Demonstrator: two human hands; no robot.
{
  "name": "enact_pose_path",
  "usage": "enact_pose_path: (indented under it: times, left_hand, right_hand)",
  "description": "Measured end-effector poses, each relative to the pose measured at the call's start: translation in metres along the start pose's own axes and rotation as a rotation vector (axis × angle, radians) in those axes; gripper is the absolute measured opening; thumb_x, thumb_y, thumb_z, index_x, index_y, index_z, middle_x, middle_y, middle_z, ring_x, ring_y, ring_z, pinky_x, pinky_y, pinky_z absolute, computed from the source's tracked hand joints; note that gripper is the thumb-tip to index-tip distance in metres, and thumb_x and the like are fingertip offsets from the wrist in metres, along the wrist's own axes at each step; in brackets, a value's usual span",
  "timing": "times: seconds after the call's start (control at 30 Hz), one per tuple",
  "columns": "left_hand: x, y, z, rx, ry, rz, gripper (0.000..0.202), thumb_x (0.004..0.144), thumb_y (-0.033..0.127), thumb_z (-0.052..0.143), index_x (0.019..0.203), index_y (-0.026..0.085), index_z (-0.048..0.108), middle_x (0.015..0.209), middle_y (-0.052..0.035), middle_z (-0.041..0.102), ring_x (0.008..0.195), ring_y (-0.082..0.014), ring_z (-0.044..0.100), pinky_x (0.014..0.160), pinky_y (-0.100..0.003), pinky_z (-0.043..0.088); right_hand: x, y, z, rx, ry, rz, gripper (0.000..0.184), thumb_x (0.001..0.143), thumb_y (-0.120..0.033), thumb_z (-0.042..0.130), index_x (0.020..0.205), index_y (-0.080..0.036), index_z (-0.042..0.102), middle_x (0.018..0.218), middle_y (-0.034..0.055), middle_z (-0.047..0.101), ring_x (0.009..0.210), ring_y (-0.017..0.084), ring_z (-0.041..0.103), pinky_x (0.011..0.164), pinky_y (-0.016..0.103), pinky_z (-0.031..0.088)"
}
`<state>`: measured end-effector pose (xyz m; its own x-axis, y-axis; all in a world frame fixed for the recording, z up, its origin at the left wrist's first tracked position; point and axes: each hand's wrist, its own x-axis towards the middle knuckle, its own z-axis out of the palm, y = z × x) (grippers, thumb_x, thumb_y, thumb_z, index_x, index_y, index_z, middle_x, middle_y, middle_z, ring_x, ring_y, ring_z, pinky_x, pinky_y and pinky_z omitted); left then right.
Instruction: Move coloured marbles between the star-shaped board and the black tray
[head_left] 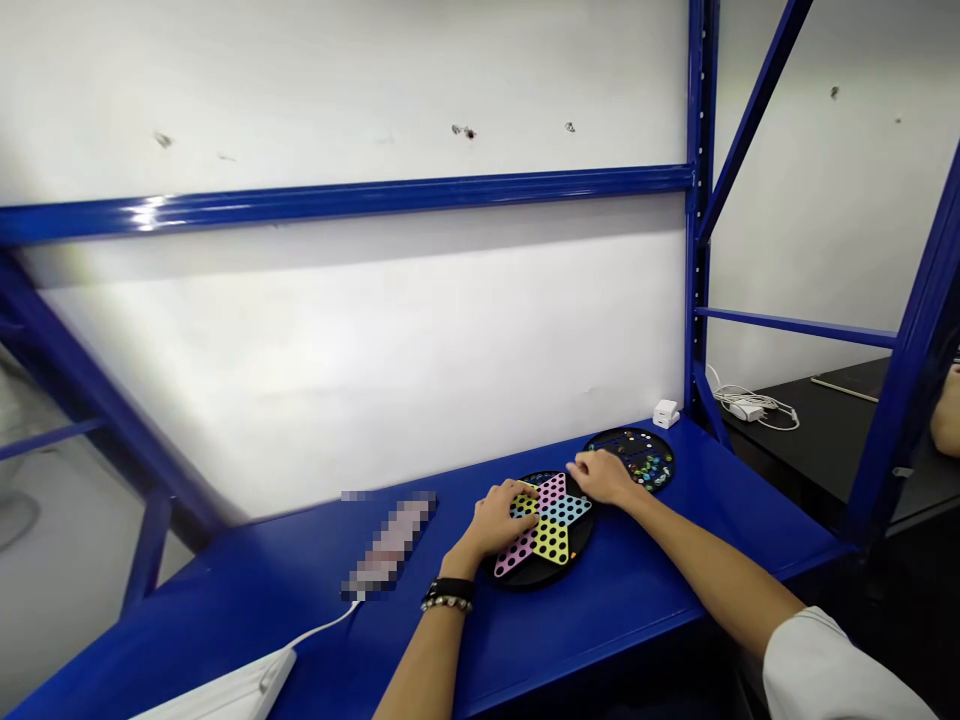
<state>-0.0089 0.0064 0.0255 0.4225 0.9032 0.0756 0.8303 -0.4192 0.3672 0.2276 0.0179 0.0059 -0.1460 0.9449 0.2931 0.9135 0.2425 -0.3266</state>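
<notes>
A round black Chinese checkers board (pixel 551 535) with a multicoloured, hole-filled star lies on the blue shelf. My left hand (pixel 499 518) rests on its left side, thumb and fingers apart over the holes. Above the board's far right edge is my right hand (pixel 604 477), its fingers curled together; what they hold, if anything, is hidden. Just behind that hand sits a round black tray (pixel 670 452) with several small coloured marbles (pixel 651 468). It is partly covered by my right hand and wrist.
A white power adapter (pixel 665 413) stands near the back corner. To the left are a blurred-out flat object (pixel 394 548), a white cable (pixel 322 630) and a white power strip (pixel 225 690). Blue frame posts (pixel 697 200) rise at the sides. Part of another person (pixel 946 412) shows at the far right.
</notes>
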Motion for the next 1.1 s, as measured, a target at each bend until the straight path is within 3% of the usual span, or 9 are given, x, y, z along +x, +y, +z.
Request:
enact_pose_path:
  times: [0.13,0.23,0.37,0.57,0.77,1.1]
  left_hand:
    - [0.000,0.001,0.000,0.011,-0.002,-0.010,0.032,0.076,0.036,0.059,0.107,0.030,0.064,0.123,-0.0012,0.061,0.116,-0.0282,0.051,0.099,-0.043,0.039]
    - [0.001,0.001,0.000,0.019,-0.001,-0.007,0.031,0.076,0.035,0.059,0.107,0.031,0.064,0.122,-0.0002,0.061,0.116,-0.0274,0.052,0.098,-0.042,0.040]
    - [0.001,0.000,0.001,0.030,0.003,-0.015,0.032,0.076,0.037,0.060,0.107,0.032,0.064,0.123,0.0002,0.061,0.116,-0.0274,0.052,0.098,-0.042,0.040]
    - [0.000,0.001,-0.001,0.035,-0.011,-0.010,0.037,0.076,0.046,0.062,0.110,0.032,0.063,0.124,-0.0010,0.060,0.117,-0.0285,0.051,0.100,-0.043,0.038]
    - [-0.004,0.003,-0.005,0.021,-0.097,-0.002,0.063,0.063,0.064,0.071,0.116,0.032,0.060,0.131,-0.0035,0.054,0.121,-0.0329,0.047,0.103,-0.048,0.037]
    - [0.001,-0.005,-0.001,0.076,-0.018,-0.102,0.065,0.059,0.063,0.073,0.117,0.036,0.061,0.133,-0.0019,0.055,0.126,-0.0339,0.046,0.106,-0.050,0.034]
  right_hand:
    - [0.005,0.029,-0.011,-0.059,0.028,0.149,0.032,0.096,-0.038,0.043,0.079,-0.020,0.063,0.082,0.0052,0.068,0.078,0.018,0.060,0.070,0.028,0.031]
    - [0.005,0.042,-0.012,-0.088,0.018,0.169,0.024,0.093,-0.035,0.048,0.082,-0.020,0.063,0.091,0.0060,0.068,0.087,0.020,0.058,0.080,0.031,0.033]
    - [0.000,0.027,-0.006,-0.013,0.046,0.013,0.024,0.092,-0.038,0.049,0.097,-0.021,0.065,0.107,0.0071,0.066,0.103,0.024,0.053,0.093,0.039,0.033]
    - [-0.013,-0.015,0.008,0.112,-0.148,-0.313,0.036,0.092,-0.045,0.049,0.119,-0.028,0.064,0.132,0.0050,0.059,0.114,0.028,0.047,0.096,0.045,0.035]
    - [-0.015,-0.012,0.006,0.073,-0.145,-0.288,0.036,0.092,-0.045,0.049,0.117,-0.025,0.065,0.127,0.0073,0.061,0.110,0.027,0.051,0.095,0.047,0.036]
    - [-0.009,-0.013,0.008,0.084,-0.105,-0.254,0.028,0.087,-0.045,0.055,0.103,-0.022,0.060,0.108,0.0066,0.061,0.099,0.024,0.055,0.089,0.041,0.036]
